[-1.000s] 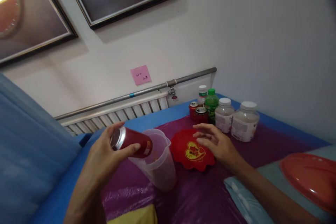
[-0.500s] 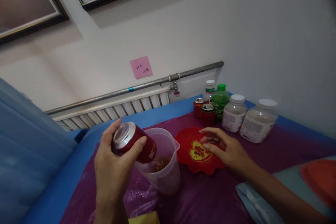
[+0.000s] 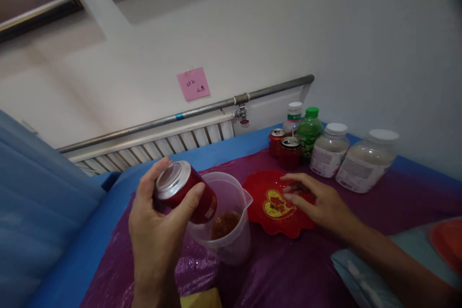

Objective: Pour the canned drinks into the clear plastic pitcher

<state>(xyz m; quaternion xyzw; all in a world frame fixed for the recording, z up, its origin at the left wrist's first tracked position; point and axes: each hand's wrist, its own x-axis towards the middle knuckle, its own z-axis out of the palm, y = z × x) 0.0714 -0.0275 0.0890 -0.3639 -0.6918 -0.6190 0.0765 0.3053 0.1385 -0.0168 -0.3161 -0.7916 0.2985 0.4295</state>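
A red soda can [image 3: 195, 197] is wrapped in the fingers of my left hand [image 3: 155, 231]. Its silver base points up toward me, and its far end tips down over a clear plastic measuring jug [image 3: 236, 245]. Brown liquid [image 3: 225, 224] with some foam lies in the jug; the can's mouth is hidden from me. My right hand [image 3: 321, 202] hovers above the right side of a red scalloped plate [image 3: 258, 207] with a yellow heart print. Its fingers are curved and apart, with nothing between them.
Behind the plate stand two red cans [image 3: 289, 154], a green-capped bottle [image 3: 311, 130], a small white-capped bottle [image 3: 294, 115] and two clear jars [image 3: 366, 163]. Purple plastic sheeting [image 3: 281, 274] covers the blue table. A yellow object [image 3: 202, 299] lies at the near edge. A radiator [image 3: 173, 142] lines the wall.
The view has shifted slightly. Brown liquid shows more plainly in the jug. My left hand keeps the can tilted over it, and my right hand stays near the plate.
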